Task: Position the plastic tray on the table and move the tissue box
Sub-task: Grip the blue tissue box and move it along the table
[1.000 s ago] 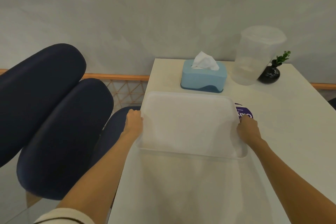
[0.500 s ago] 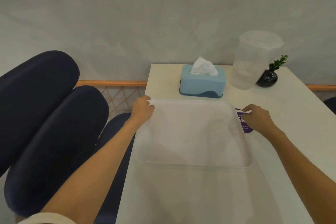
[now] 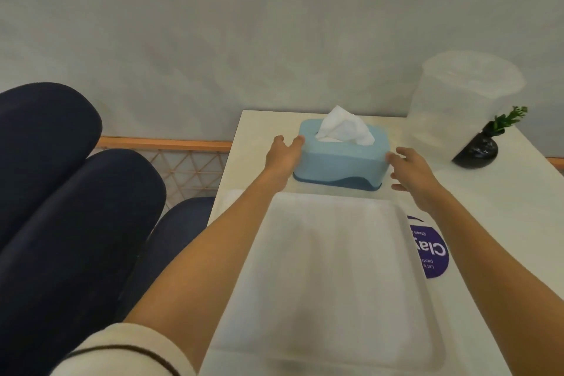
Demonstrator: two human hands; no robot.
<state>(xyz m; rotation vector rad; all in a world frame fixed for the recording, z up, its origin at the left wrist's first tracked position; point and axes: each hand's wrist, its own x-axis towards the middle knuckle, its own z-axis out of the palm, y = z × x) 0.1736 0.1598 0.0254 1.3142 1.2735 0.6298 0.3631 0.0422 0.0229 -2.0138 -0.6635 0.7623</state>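
A translucent white plastic tray (image 3: 335,268) lies flat on the white table (image 3: 488,223), near its left edge. Beyond it stands a light blue tissue box (image 3: 341,162) with a darker blue base and a white tissue sticking out of the top. My left hand (image 3: 282,156) is at the box's left end, fingers spread and touching its upper corner. My right hand (image 3: 412,174) is at the box's right end, fingers apart, fingertips at its edge. Neither hand holds anything.
A tall clear plastic container (image 3: 457,107) stands at the back right, with a small black vase holding a green sprig (image 3: 479,149) beside it. A round purple sticker (image 3: 430,249) lies right of the tray. Dark blue padded seats (image 3: 76,207) are on the left.
Both hands have let go of the tray, which now rests on the table, and reached forward to either end of the tissue box. The camera has moved closer.
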